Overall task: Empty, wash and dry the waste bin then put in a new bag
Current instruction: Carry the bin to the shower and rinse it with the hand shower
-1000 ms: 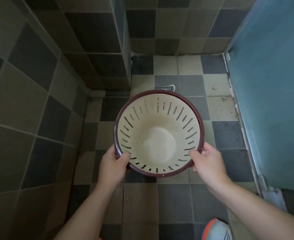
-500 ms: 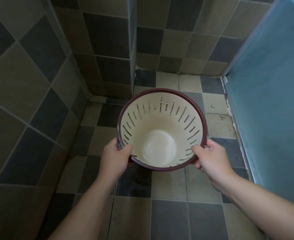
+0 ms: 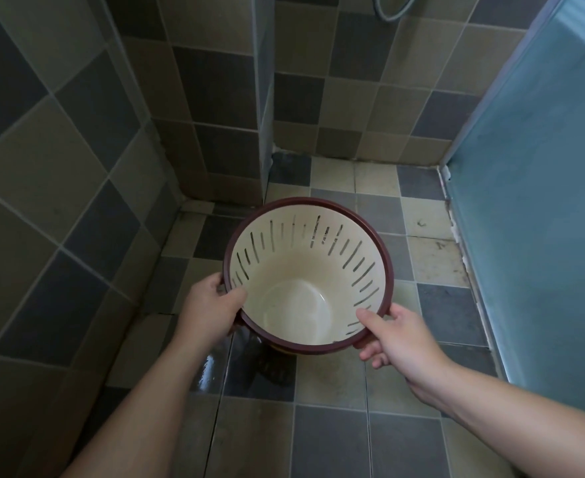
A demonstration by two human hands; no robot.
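The waste bin (image 3: 305, 267) is a round cream basket with slotted walls and a dark red rim. I hold it above the tiled floor, tilted with its mouth toward me. Nothing lies inside it, and a film of water shines on its bottom. My left hand (image 3: 208, 310) grips the rim on the left, thumb inside the wall. My right hand (image 3: 399, 336) grips the rim on the near right, thumb over the inner wall and fingers under the rim.
Checkered tile walls (image 3: 60, 188) close in on the left and behind, with a jutting corner (image 3: 263, 108). A frosted blue glass panel (image 3: 539, 208) stands at the right. A shower hose (image 3: 391, 10) hangs at the top. The floor (image 3: 211, 370) below the bin is wet.
The bin has tilted further, its mouth turned toward me, and it sits lower and to the right in view. The camera has tipped up, showing more wall. Both hands keep their grip.
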